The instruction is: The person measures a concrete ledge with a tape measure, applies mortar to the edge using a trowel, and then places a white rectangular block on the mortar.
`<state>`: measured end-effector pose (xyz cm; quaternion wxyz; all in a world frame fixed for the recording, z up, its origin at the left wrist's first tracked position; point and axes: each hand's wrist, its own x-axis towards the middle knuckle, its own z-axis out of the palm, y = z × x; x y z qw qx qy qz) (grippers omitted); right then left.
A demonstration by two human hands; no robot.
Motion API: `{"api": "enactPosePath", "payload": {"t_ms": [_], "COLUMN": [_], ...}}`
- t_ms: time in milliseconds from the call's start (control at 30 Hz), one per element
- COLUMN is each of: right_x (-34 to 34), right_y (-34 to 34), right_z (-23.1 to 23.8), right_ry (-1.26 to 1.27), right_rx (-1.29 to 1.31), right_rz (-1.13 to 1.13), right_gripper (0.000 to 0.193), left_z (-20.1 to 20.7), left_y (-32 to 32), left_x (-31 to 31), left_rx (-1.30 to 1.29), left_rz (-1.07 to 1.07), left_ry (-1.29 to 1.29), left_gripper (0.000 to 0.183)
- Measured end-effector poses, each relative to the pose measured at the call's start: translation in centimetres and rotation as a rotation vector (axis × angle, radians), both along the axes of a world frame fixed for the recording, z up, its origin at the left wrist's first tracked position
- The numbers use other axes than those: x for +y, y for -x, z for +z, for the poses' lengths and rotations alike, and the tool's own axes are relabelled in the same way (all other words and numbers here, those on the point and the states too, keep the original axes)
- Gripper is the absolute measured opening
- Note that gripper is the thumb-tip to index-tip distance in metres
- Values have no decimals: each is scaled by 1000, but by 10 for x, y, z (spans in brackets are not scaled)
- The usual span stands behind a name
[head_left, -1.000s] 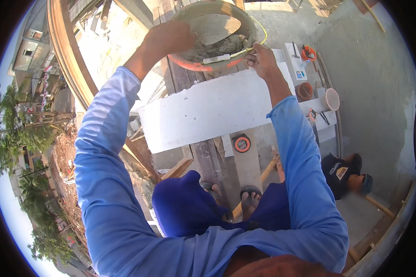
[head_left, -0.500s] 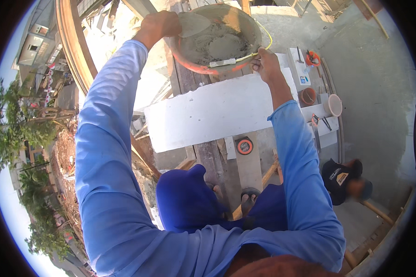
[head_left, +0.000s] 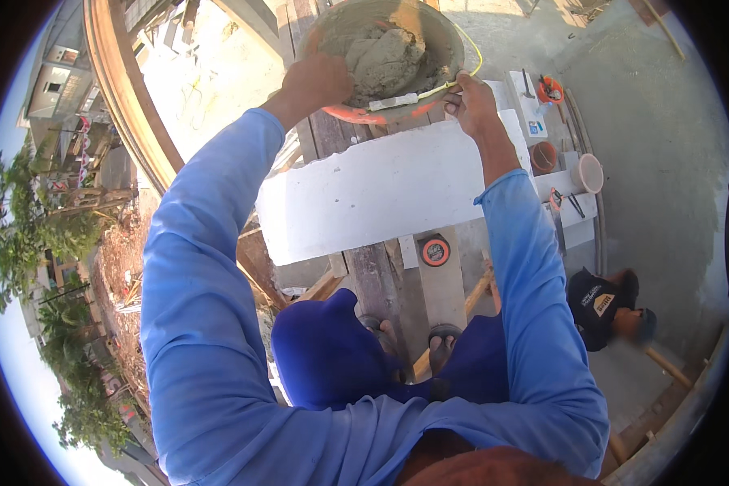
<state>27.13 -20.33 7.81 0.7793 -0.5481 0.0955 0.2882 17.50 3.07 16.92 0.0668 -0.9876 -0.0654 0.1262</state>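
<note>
A wide round tub point(head_left: 363, 117) with an orange rim holds wet grey mortar point(head_left: 433, 71). My left hand point(head_left: 317, 87) is closed at the tub's left side, gripping a trowel. Its blade is hidden under a heap of mortar point(head_left: 385, 61) in front of the fist. On the near right rim, my right hand point(head_left: 471, 107) is closed around the tub's yellow cord handle point(head_left: 476, 57), thumb and fingers pinched at the edge. A pale grip piece on that cord lies along the near rim. Just below the tub is a white panel point(head_left: 373, 193).
A round tape measure point(head_left: 435, 250) lies on a plank near my feet. To the right are an orange bucket point(head_left: 550, 91), a brown pot point(head_left: 543, 157), a pale bucket point(head_left: 588, 173) and hand tools. Another person point(head_left: 603, 308) is at lower right. A timber beam point(head_left: 121, 89) rises at left.
My left hand has moved right and down, over the tub's near left rim. The trowel blade, bare before, now shows a mortar heap in its place. My right hand stays at the rim.
</note>
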Motion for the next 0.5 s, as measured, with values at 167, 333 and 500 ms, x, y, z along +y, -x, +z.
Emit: {"api": "enactPosePath", "payload": {"t_ms": [167,333,500], "right_x": [-13,-1,-7], "right_y": [-5,-1,-3], "right_z": [0,3,-2], "right_ry": [40,51,12], "right_rx": [-55,-22,-40], "right_rz": [60,54,29], "right_gripper": [19,20,20], "left_z": [18,29,5], "left_y": [3,-53,-61], "left_x": [-35,28,20], "left_rx": [-159,-420,-209], "left_rz": [-135,-189,-319], "left_ry": [-69,-517,-691], "left_gripper": [22,26,13]}}
